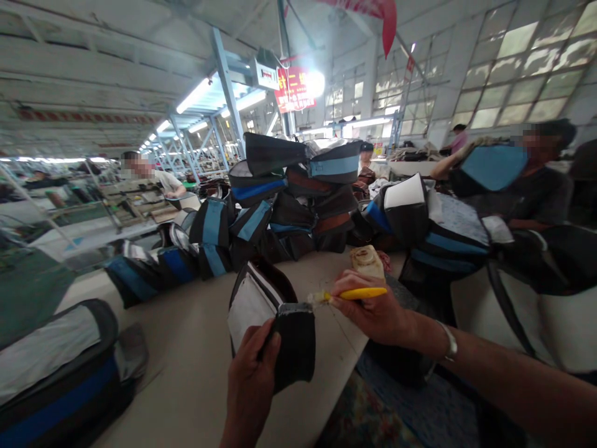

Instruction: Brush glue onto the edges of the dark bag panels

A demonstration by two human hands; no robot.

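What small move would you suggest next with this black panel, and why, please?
Probably draw the yellow-handled tool along the black panel's top edge: the right hand holds its pale tip at that edge, and the left hand grips the panel steady.

The bag piece (295, 348) is held before a bag pile (289, 205) on the table (196, 379).

The red hanging sign (295, 89) (washed by glare) seems to bear unreadable characters.

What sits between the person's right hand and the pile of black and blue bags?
A pale crumpled object on the tabletop, in the head view, near the right hand.
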